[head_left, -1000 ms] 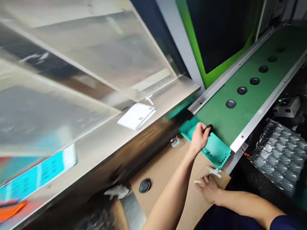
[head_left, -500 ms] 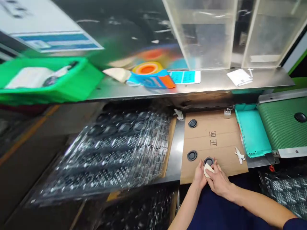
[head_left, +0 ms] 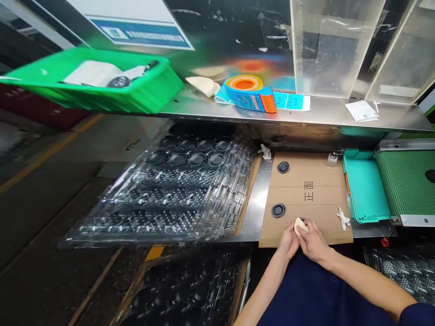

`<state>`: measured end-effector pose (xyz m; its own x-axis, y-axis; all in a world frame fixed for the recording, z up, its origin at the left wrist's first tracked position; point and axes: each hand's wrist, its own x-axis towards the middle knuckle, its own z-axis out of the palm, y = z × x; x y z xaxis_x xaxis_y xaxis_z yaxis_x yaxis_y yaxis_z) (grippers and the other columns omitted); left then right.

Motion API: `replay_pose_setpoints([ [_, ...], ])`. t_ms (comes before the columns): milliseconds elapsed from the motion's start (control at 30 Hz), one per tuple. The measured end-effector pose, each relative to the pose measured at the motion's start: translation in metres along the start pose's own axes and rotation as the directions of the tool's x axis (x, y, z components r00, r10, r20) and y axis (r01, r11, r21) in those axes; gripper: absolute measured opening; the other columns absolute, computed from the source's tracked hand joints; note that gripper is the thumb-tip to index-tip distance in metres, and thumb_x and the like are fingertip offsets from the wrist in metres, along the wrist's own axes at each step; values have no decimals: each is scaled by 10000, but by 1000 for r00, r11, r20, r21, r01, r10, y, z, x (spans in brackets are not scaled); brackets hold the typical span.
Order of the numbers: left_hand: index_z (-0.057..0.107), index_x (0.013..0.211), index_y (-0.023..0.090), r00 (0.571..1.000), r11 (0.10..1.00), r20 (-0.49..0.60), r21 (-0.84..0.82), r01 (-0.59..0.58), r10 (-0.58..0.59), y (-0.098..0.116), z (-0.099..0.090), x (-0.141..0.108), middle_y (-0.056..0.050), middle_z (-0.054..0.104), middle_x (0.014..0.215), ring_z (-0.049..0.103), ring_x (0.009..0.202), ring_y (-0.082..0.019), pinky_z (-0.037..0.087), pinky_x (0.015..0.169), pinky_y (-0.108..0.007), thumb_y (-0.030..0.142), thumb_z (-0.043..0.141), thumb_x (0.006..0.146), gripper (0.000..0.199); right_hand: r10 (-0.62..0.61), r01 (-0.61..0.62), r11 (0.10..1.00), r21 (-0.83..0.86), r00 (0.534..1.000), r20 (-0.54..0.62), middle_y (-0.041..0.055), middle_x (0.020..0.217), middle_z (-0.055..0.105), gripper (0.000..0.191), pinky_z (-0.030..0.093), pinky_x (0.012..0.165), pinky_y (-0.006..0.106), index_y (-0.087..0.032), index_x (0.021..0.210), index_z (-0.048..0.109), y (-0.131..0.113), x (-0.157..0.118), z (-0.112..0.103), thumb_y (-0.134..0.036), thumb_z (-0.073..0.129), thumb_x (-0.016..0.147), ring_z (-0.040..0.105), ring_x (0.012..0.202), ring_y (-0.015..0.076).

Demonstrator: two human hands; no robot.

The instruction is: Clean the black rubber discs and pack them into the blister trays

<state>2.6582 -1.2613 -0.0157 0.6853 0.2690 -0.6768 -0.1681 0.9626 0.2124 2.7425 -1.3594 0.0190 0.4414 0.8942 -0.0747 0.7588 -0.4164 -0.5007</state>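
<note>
Near the front edge of a cardboard sheet [head_left: 322, 174], both hands meet. My right hand [head_left: 314, 241] pinches a cream wiping pad [head_left: 301, 225] and presses it on a dark round ring-shaped part [head_left: 303, 219], mostly hidden behind pad and fingers. Closed around that part from the left is my left hand [head_left: 288, 241]. Two similar dark round parts, one at the back [head_left: 283, 167] and one nearer [head_left: 278, 210], lie along the sheet's left side. A small clear bottle [head_left: 332, 159] stands at the back right, and a crumpled white scrap [head_left: 343, 219] lies to the right.
Left of the cardboard is a stack of clear plastic trays [head_left: 190, 190] with black round parts. To the right are a turquoise tray [head_left: 369, 185] and a green conveyor belt [head_left: 404, 181]. A steel shelf [head_left: 322, 114] behind holds a green bin [head_left: 146, 93] and tape dispenser [head_left: 249, 98].
The view has shifted, so the bench items sit differently in it. The pad now covers most of the round part, whose face showed more before. Both hands keep their hold.
</note>
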Motion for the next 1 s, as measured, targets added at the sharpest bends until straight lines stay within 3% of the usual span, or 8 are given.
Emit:
replay_pose_setpoints([
  [167,692,1088,104,1000,998,10,53,-16,15,0,3,4,-137,730,1116,705,1009,-195,556,964,-303,255,431,1024,309,136,-136,991,2,991,-11,145,1211,532,335,474,997,420,-200,1265,658,-2,0,-4,-235,498,973,479,1119,278],
  [267,686,1141,99,998,997,56,81,-3,-1,4,3,8,-153,716,1160,686,1089,-223,544,992,-323,296,452,1015,331,-14,14,999,50,1000,-4,115,1257,510,364,472,1000,393,-259,1318,623,-3,0,-5,-267,526,967,470,1142,263],
  [400,686,1120,100,999,995,-12,90,-44,45,9,2,10,-140,724,1133,690,1072,-217,545,988,-310,255,456,1011,298,124,-123,992,28,992,-34,139,1235,522,357,477,990,415,-228,1295,645,-3,5,-4,-251,491,973,475,1137,282],
  [500,691,1116,98,999,995,43,95,-34,30,10,0,9,-138,723,1142,681,1105,-245,537,1010,-330,292,472,1014,310,-19,20,999,47,999,-28,123,1284,512,381,486,980,405,-262,1326,624,-3,7,-1,-273,520,960,471,1144,275],
  [667,687,1118,95,998,995,-18,79,-56,57,9,-7,11,-163,710,1179,681,1117,-225,532,1018,-325,260,505,1004,270,17,-14,998,56,999,-45,124,1222,545,372,494,968,404,-245,1305,636,4,5,9,-254,539,947,491,1117,269],
  [733,683,1120,89,997,995,-34,79,-60,62,10,-9,11,-176,702,1202,670,1144,-244,536,1015,-347,265,492,1011,281,-22,27,995,100,998,-53,111,1235,543,388,492,980,401,-269,1304,636,13,9,8,-247,576,921,500,1128,267],
  [867,663,1142,71,997,992,-15,105,-71,73,15,-6,7,-199,666,1277,661,1153,-283,559,980,-442,275,470,1024,305,241,-178,941,289,950,-200,126,1194,548,466,465,1042,427,-206,1352,573,33,25,-9,-243,597,888,538,1142,270],
  [1000,670,1133,79,996,995,-17,50,-88,89,16,5,5,-177,684,1247,668,1127,-245,558,973,-390,255,446,1031,303,191,-103,892,440,968,-161,92,1221,537,602,483,1023,380,-222,1354,501,30,23,-20,-222,673,776,566,1129,233],
])
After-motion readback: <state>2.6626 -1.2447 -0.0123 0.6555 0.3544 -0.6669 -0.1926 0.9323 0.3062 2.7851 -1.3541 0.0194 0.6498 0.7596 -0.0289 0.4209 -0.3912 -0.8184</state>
